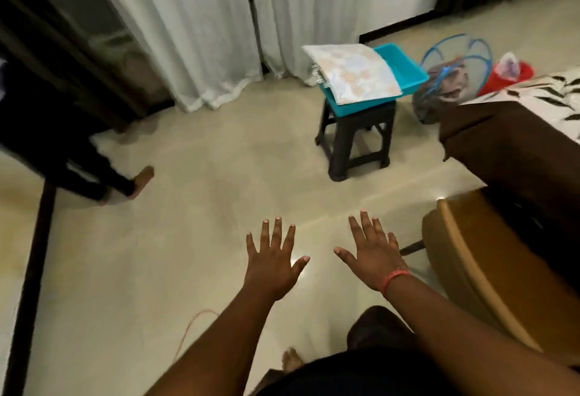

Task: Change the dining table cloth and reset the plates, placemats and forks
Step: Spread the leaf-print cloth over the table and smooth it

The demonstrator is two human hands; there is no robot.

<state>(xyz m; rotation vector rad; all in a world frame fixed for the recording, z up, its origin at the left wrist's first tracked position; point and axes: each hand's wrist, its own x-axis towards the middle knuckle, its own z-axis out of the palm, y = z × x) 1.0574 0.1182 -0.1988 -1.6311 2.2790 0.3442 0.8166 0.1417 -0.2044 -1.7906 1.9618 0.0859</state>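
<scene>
A folded floral cloth (351,72) lies across a blue tray (405,66) on top of a dark stool (357,141), ahead and slightly right. My left hand (273,257) and my right hand (373,254) are stretched out over the floor, fingers spread, palms down, holding nothing. Both hands are well short of the stool. The dining table (502,132), at the right edge, wears a dark brown cloth with a leaf-patterned cover on top. No plates, placemats or forks are in view.
A tan chair (477,263) stands close at the right beside the table. A mesh laundry basket (452,75) and a red bucket (508,75) sit behind the stool. White curtains (194,34) hang at the back. Another person's legs (103,176) are at the left.
</scene>
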